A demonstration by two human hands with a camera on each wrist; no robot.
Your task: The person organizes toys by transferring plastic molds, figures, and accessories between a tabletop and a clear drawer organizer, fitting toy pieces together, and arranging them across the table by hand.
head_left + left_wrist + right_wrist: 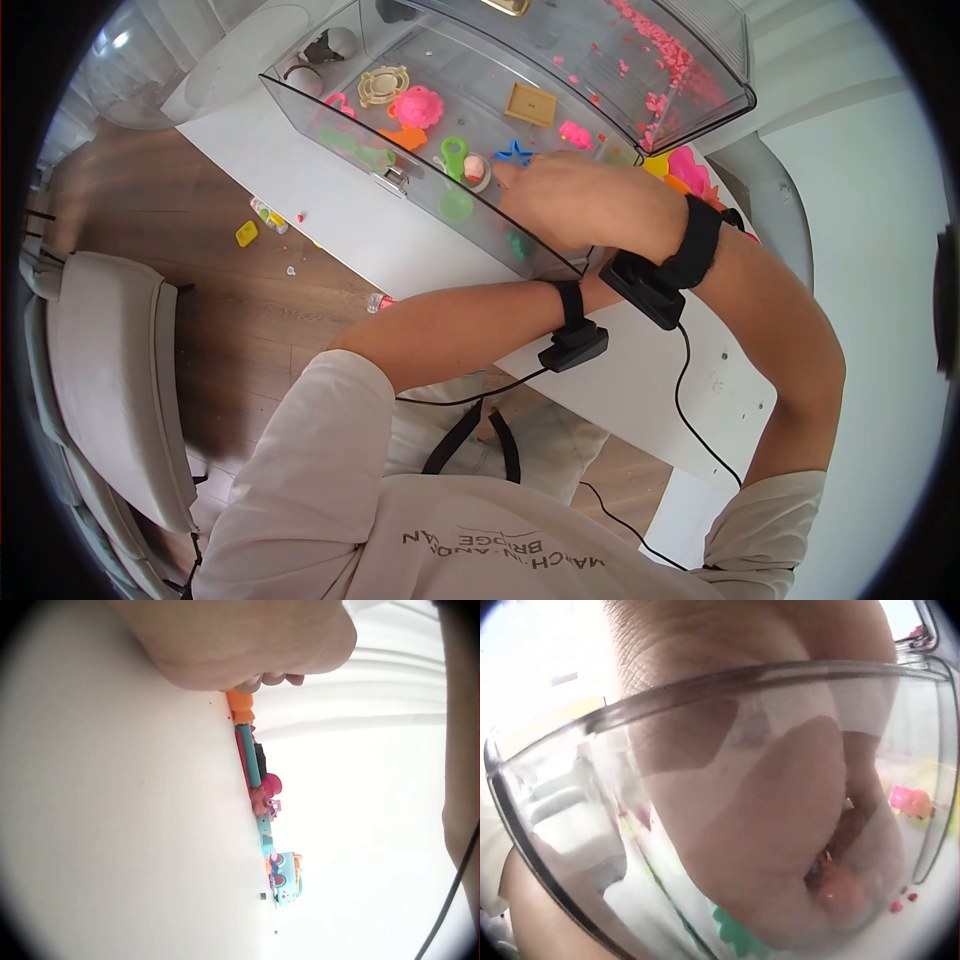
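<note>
**While the right hand (575,205) is down in the clear box (705,682), the left hand (255,637) is just outside it**

Box sits on the white table (320,220), lid (710,105) open, pink bits stuck along it. Right hand is in over the near wall: fingers bent downward, a reddish round shape at the tips; can't tell if pinched. Blue star (515,153) and round cup (478,172) are right by it. Farther along inside the box: green toy (454,158), orange piece (405,138), pink mould (417,107), tan tray (531,104).

Left hand is low at the tabletop, near the box's near corner, hidden under the right forearm in the head view. Fingertips bent; grip can't be told. Colored toys (690,175) at the box's right end. Yellow piece (247,234) on the floor, left of the box.
</note>
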